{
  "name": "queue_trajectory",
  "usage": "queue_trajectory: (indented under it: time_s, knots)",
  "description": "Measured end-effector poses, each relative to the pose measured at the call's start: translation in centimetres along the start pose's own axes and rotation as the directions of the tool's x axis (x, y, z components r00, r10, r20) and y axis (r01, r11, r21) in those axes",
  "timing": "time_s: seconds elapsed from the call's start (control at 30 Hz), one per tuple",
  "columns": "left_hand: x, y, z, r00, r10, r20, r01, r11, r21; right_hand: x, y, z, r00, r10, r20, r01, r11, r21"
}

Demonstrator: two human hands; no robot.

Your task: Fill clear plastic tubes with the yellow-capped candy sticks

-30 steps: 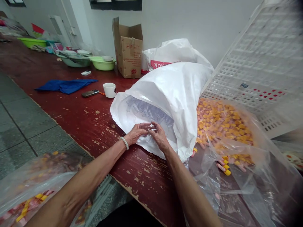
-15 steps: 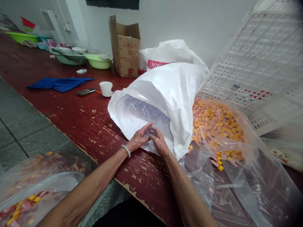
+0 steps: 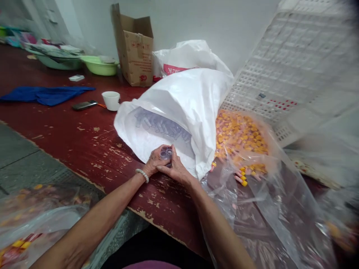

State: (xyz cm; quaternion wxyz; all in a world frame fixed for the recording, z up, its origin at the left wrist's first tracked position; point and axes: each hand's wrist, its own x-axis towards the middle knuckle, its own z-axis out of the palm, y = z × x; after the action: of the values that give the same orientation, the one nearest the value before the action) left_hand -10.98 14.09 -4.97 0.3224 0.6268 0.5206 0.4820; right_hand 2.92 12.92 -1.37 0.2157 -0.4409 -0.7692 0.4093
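Note:
My left hand, with a beaded bracelet at the wrist, is closed around a small bunch of clear plastic tubes, their round open ends facing up. My right hand grips the same bunch from the other side, its thumb reaching across toward the left palm. Both hands are at the mouth of a white woven sack, which lies on its side. More clear tubes lie loose inside it. The lower part of the held tubes is hidden by my fingers.
Right of the sack, a clear bag holds many yellow-capped pink pieces, with a white perforated crate leaning above. On the worn red table are a white cup, a phone, a blue cloth and a cardboard box.
My hands have drawn slightly back from the sack mouth and closed more tightly around the tubes, which now sit bunched together. The view has turned a little to the right.

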Motion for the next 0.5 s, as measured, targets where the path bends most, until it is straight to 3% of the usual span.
queue_trajectory:
  time_s: [0.1,0.17,0.2,0.27,0.3,0.33,0.4,0.5]
  knots:
    - [-0.3,0.5,0.1,0.997,0.062,0.038,-0.065,0.994,0.086,-2.3,-0.9,-2.0,0.980,-0.172,-0.097,0.164,0.982,-0.089]
    - [-0.4,0.9,0.3,0.993,0.083,0.086,-0.098,0.976,0.194,-4.7,-0.6,-4.7,0.918,-0.286,-0.275,0.246,0.954,-0.171]
    - [-0.4,1.1,0.5,0.990,0.087,0.106,-0.112,0.961,0.254,-6.1,0.1,-6.4,0.872,-0.293,-0.392,0.227,0.952,-0.205]
    - [-0.4,1.5,0.7,0.988,0.090,0.125,-0.129,0.926,0.354,-9.1,2.6,-9.9,0.747,-0.187,-0.639,0.050,0.973,-0.226]
    - [-0.4,1.6,0.8,0.987,0.088,0.131,-0.133,0.913,0.386,-10.5,4.2,-11.6,0.675,-0.105,-0.731,-0.082,0.973,-0.216]
    - [-0.3,1.7,0.8,0.988,0.084,0.132,-0.131,0.905,0.405,-11.6,6.0,-13.0,0.633,-0.032,-0.774,-0.226,0.948,-0.224]
    - [-0.3,1.8,0.8,0.992,0.078,0.102,-0.114,0.901,0.420,-13.3,9.4,-14.7,0.663,0.070,-0.745,-0.463,0.820,-0.335]
    - [-0.7,1.8,0.7,0.996,0.091,0.002,-0.085,0.930,0.358,-14.2,12.6,-14.9,0.693,0.108,-0.713,-0.543,0.729,-0.417]
